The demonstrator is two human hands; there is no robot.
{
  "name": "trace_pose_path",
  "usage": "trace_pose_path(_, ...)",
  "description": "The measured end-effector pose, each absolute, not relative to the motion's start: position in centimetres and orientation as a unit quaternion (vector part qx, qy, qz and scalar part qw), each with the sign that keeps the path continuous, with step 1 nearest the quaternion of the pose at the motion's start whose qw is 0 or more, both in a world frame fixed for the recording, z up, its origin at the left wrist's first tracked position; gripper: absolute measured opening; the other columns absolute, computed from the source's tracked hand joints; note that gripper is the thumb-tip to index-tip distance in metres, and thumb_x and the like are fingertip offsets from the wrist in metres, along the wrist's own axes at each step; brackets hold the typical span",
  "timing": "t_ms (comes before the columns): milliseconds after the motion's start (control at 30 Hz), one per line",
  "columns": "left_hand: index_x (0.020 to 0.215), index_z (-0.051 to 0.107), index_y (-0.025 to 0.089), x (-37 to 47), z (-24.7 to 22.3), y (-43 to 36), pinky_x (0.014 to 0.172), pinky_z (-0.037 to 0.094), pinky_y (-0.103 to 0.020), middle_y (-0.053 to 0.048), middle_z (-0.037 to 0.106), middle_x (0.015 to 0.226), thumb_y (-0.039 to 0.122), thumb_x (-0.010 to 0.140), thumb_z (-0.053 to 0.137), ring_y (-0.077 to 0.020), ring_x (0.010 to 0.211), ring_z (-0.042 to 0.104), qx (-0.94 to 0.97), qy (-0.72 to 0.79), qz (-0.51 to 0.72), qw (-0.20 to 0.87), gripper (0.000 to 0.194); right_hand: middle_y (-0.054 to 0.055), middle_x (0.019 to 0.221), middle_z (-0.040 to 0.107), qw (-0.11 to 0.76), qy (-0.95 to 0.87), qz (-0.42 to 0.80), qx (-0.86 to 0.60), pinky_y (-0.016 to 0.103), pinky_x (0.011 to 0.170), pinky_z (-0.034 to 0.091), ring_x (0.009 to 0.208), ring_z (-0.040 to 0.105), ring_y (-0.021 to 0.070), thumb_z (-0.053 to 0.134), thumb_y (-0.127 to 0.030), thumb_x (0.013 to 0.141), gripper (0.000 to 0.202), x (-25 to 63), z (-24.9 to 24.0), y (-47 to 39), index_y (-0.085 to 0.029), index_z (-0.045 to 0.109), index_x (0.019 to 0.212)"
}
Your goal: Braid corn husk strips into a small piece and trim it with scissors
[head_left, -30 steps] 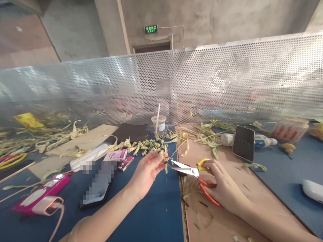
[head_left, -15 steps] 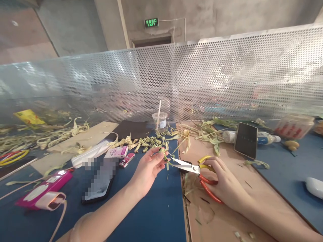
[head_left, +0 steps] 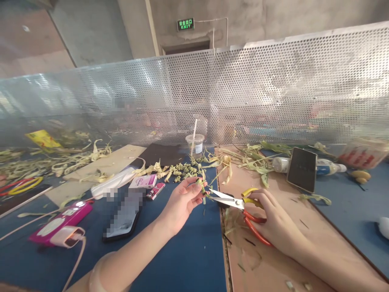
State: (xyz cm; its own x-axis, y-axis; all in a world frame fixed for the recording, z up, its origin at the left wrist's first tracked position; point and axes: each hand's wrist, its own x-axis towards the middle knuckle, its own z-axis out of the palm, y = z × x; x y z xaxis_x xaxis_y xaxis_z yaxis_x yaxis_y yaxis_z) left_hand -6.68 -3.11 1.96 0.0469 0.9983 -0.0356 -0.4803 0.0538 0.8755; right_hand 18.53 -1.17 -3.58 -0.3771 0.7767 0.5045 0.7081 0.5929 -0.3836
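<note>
Between the thumb and fingers of my left hand point(head_left: 182, 202) is a small green braided plant piece point(head_left: 199, 183), with thin loose ends sticking out. My right hand point(head_left: 278, 219) grips a pair of scissors point(head_left: 238, 202) with one yellow and one red handle. The blades are parted, their tips close by the loose ends at my left fingers; I cannot tell whether they touch. Beyond my left hand lies a pile of similar knotted green pieces point(head_left: 182, 171) on the blue table.
Left of my arm lie a phone point(head_left: 123, 219), a pink power strip point(head_left: 62, 221) with a charger, and small boxes point(head_left: 144, 181). A lidded cup point(head_left: 195, 144) stands before the perforated metal screen point(head_left: 258, 89). Rightwards are a propped phone point(head_left: 302, 169), a bottle point(head_left: 330, 166) and dried leaves point(head_left: 255, 160).
The whole view has shifted slightly, so things appear a little further right. My hands keep nearly the same pose, with the scissors still parted near the plant piece.
</note>
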Motion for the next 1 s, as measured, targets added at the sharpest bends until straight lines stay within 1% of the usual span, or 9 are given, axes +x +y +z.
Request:
trace_pose_path(200,0.088,0.061,0.018,-6.53,1.81,-3.06,0.065,0.047,-0.022,-0.001,0.066,0.089,0.021,0.065,0.074,-0.0083,0.066,0.061,0.350,0.364,0.587,0.633,0.026,0.006,0.112,0.050,0.339,-0.825,0.046,-0.451,0.036,0.086,0.045,0.103,0.052,0.0219,0.056,-0.024,0.073,0.033,18.58,-3.79,-1.04,-0.026,0.043,0.103)
trace_pose_path(500,0.088,0.058,0.017,-6.49,1.32,-3.09,0.063,0.047,-0.020,0.001,0.064,0.081,0.021,0.068,0.072,-0.0077,0.063,0.060,0.362,0.383,0.578,0.623,0.025,0.006,0.109,0.050,0.341,-0.824,0.031,-0.451,0.035,0.085,0.045,0.103,0.051,0.0216,0.057,-0.025,0.074,0.032,18.51,-3.74,-1.28,-0.024,0.042,0.102)
trace_pose_path(600,0.088,0.056,0.017,-6.43,1.24,-3.17,0.063,0.047,-0.020,0.001,0.063,0.082,0.021,0.070,0.071,-0.0071,0.062,0.060,0.368,0.384,0.571,0.626,0.024,0.006,0.107,0.051,0.339,-0.821,0.024,-0.459,0.035,0.082,0.046,0.100,0.052,0.0216,0.056,-0.026,0.075,0.030,18.44,-3.73,-1.40,-0.024,0.043,0.102)
trace_pose_path(733,0.086,0.055,0.017,-6.38,1.25,-3.29,0.063,0.046,-0.020,-0.001,0.064,0.086,0.021,0.070,0.071,-0.0074,0.063,0.060,0.368,0.385,0.563,0.632,0.023,0.006,0.104,0.051,0.328,-0.821,0.020,-0.467,0.033,0.074,0.049,0.096,0.054,0.0213,0.055,-0.027,0.076,0.026,18.34,-3.63,-1.57,-0.024,0.043,0.099)
trace_pose_path(867,0.085,0.056,0.016,-6.29,1.40,-3.35,0.063,0.045,-0.019,-0.001,0.065,0.085,0.021,0.068,0.072,-0.0081,0.066,0.061,0.365,0.387,0.563,0.633,0.024,0.006,0.102,0.052,0.328,-0.818,0.025,-0.472,0.030,0.068,0.050,0.091,0.055,0.0203,0.053,-0.028,0.077,0.023,18.29,-3.56,-1.71,-0.024,0.044,0.097)
trace_pose_path(1000,0.083,0.057,0.016,-6.19,1.69,-3.44,0.062,0.045,-0.020,0.000,0.064,0.083,0.022,0.067,0.073,-0.0074,0.063,0.059,0.368,0.393,0.564,0.626,0.024,0.006,0.102,0.050,0.327,-0.819,0.043,-0.470,0.029,0.065,0.052,0.090,0.055,0.0201,0.053,-0.030,0.078,0.022,18.28,-3.58,-1.72,-0.024,0.044,0.098)
